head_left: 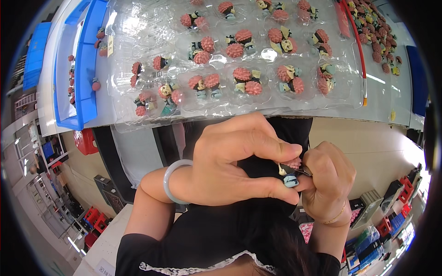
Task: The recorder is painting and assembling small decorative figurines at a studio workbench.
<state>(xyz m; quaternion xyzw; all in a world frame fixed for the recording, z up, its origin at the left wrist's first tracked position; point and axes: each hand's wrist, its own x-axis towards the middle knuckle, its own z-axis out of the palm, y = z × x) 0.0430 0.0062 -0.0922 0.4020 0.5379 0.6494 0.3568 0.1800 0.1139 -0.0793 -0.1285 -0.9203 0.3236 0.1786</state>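
Pinched by my left hand, my right hand's hold unclear, one small pink-and-pale-blue figurine seems unfinished; many others occupy the clear moulded-plastic tray.

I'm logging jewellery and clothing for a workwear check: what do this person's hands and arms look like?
Neither hand wears a glove. The left hand has a smooth, pale, rounded bangle at its wrist; the right hand has a thin gold-coloured bracelet. The black sleeves are short, leaving the forearms bare.
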